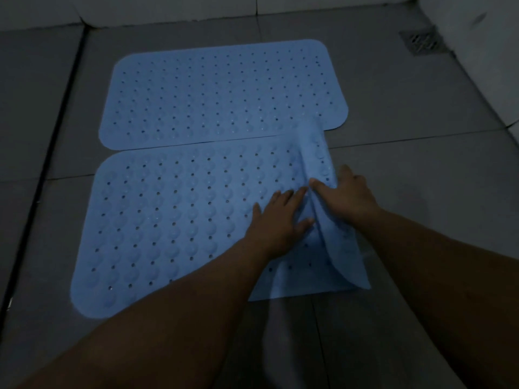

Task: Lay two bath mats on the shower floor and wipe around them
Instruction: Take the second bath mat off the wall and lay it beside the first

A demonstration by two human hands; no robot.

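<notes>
Head view: I see my left hand pressing flat on the near perforated blue rubber bath mat, just below the far mat; right hand pinches its floppy, raised right edge. Soft, limp; hold edges.

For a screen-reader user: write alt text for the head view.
Two hands work on the near blue bath mat: the left hand presses flat on it while the right hand grips its raised, folded-over right end. A second blue mat lies flat just beyond on the grey tiled shower floor, with a floor drain at the far right.
</notes>
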